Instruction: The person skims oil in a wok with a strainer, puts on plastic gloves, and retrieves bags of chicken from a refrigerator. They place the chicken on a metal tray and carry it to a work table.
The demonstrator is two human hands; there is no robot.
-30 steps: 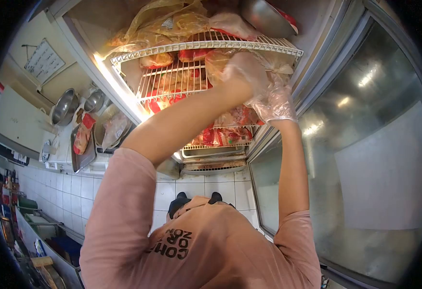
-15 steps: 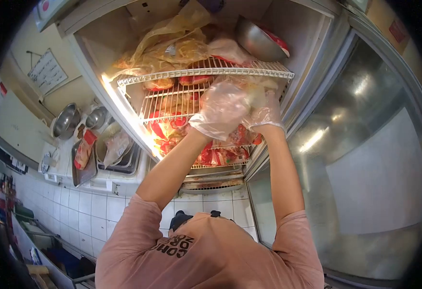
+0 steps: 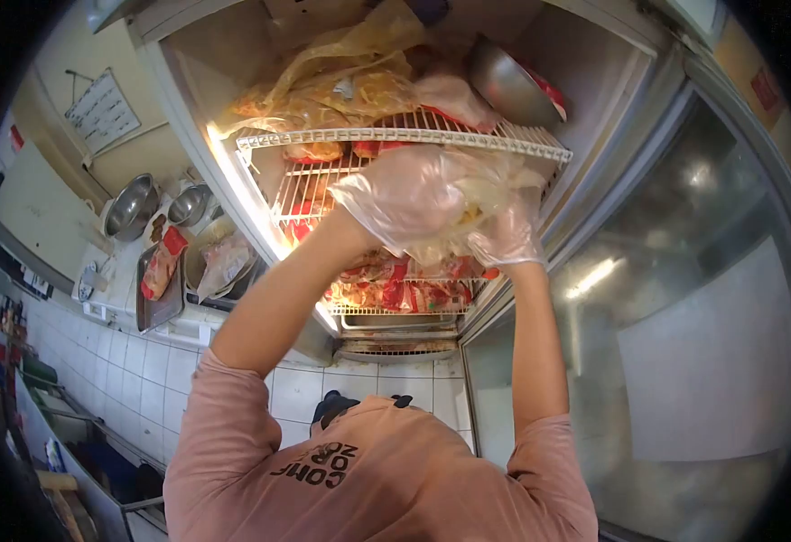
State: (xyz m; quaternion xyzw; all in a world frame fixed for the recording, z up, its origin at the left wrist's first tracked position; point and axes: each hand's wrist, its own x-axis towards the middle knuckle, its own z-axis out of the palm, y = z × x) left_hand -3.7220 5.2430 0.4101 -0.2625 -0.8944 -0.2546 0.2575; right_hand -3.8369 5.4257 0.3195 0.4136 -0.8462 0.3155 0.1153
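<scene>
Both my hands wear clear plastic gloves and are inside the open fridge, just below the upper wire shelf (image 3: 404, 135). My left hand (image 3: 409, 199) lies against a clear plastic bag (image 3: 481, 194) with pale yellowish contents; its fingers are hidden by glove and bag. My right hand (image 3: 511, 226) is closed on the right side of the same bag. Behind and below the hands, red-and-clear packages (image 3: 404, 294) lie on the lower shelf. Above, a yellowish bag (image 3: 350, 90) and a tilted metal bowl (image 3: 508, 86) rest on the upper shelf.
The glass fridge door (image 3: 594, 352) stands open at the right. On the left, a counter holds metal bowls (image 3: 131, 208), a tray (image 3: 162, 303) with a red-and-clear package and another bagged item. White floor tiles (image 3: 301, 393) show below.
My left hand and forearm have moved left and the bag now shows more between my hands. The view has shifted slightly, and more of the lower shelf's packages is visible.
</scene>
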